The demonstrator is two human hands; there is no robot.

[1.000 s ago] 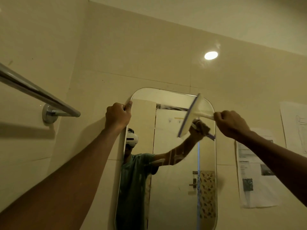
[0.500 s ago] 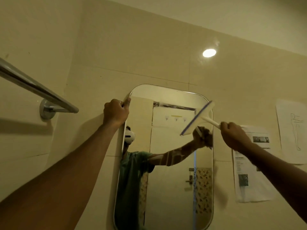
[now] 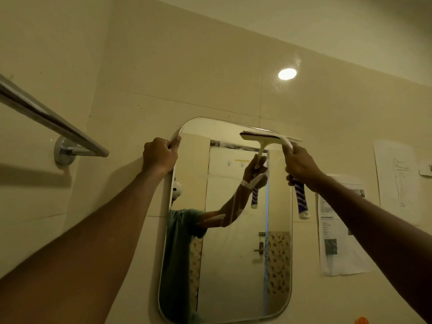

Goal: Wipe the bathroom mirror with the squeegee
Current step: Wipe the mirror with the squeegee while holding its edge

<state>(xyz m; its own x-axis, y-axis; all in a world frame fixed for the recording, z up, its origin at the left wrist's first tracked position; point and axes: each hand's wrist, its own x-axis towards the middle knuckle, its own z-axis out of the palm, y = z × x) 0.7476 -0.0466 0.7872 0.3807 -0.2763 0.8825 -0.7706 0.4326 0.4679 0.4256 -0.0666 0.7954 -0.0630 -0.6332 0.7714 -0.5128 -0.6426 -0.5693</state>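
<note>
From the head view I see the left hand [image 3: 160,155] up at the mirror [image 3: 233,265], its fingers [image 3: 174,143] curled round the rim just below the top left corner, knuckles against the tiled wall [image 3: 210,66]. The right hand [image 3: 301,164] grips the squeegee [image 3: 271,137] with its fingers wrapped tight round the handle, whose blue-and-white end sticks out below the fist. The white blade lies level along the mirror's top edge at the top right corner, one end reaching past the right edge; I cannot tell whether it presses on the glass. The glass reflects both arms and the handle. A metal towel rail [image 3: 53,122] juts from the wall to the left, and paper sheets [image 3: 341,230] hang to the right of the mirror. A bright light spot [image 3: 287,73] shines on the tiles above.
</note>
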